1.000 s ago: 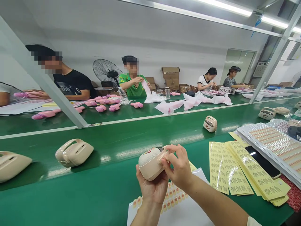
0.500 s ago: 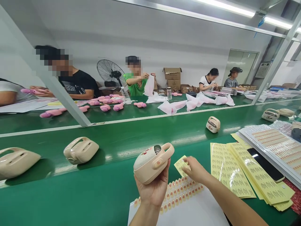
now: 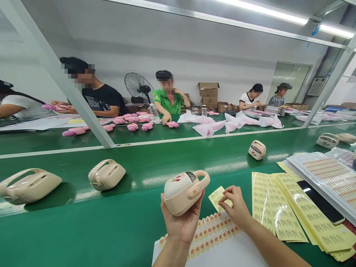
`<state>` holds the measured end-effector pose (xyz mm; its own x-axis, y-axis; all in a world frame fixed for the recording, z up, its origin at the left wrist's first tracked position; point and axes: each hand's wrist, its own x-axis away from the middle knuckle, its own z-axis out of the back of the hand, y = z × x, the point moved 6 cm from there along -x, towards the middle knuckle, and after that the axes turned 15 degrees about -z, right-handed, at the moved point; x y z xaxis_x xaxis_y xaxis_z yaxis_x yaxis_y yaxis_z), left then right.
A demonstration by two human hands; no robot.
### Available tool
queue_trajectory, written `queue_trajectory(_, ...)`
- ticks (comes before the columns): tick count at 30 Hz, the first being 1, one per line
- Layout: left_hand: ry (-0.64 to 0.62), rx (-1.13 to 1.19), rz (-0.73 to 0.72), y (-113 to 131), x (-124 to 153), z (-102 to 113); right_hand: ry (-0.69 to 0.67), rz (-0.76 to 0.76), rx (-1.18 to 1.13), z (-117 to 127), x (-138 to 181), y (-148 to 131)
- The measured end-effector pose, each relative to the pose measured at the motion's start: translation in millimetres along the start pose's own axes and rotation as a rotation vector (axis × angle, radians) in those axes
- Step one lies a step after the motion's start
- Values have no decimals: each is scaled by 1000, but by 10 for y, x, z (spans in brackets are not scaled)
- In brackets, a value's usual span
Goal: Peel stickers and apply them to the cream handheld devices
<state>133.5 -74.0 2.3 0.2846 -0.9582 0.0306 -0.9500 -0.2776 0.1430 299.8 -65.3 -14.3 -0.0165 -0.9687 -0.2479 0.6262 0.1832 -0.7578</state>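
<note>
My left hand (image 3: 182,222) holds up a beige handheld device (image 3: 183,191) with a loop handle and a small oval sticker on its side. My right hand (image 3: 236,205) is down to the right of it, fingertips pinched on a small yellow label sheet (image 3: 218,196) lying on the green table. Below both hands lies a white sheet (image 3: 219,250) carrying rows of small oval stickers (image 3: 213,231).
Yellow label sheets (image 3: 278,207), a black phone (image 3: 321,202) and stacked sticker sheets (image 3: 325,174) lie at right. Beige devices (image 3: 107,174) (image 3: 29,185) (image 3: 257,149) ride the green conveyor belt (image 3: 155,159). Other people work across it with pink items (image 3: 133,127) and bags (image 3: 208,128).
My right hand left the device's side and dropped right to the small yellow label sheet. The left hand keeps the device raised. The view has panned a little left.
</note>
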Motion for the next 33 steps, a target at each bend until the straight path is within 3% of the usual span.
queue_trajectory(5, 42, -31, -14, -10, 42, -5, 232, 228, -108, 307, 46, -558)
queue_trajectory(10, -24, -11, 25, -42, 46, -24, 168, 489, -74, 372, 148, -1031)
queue_trajectory(12, -34, 16, 41, -47, 42, -23, 219, 561, -8, 358, 179, -1122)
queue_trajectory(21, 40, 34, 74, -94, 92, -28, 467, 678, 105, 273, 194, -1205)
queue_trajectory(26, 28, 35, 117, -128, 122, -64, 392, 645, 166, 267, 164, -1196)
queue_trajectory(33, 118, -14, 119, -146, 166, -98, 297, 707, 218, 291, 105, -1228)
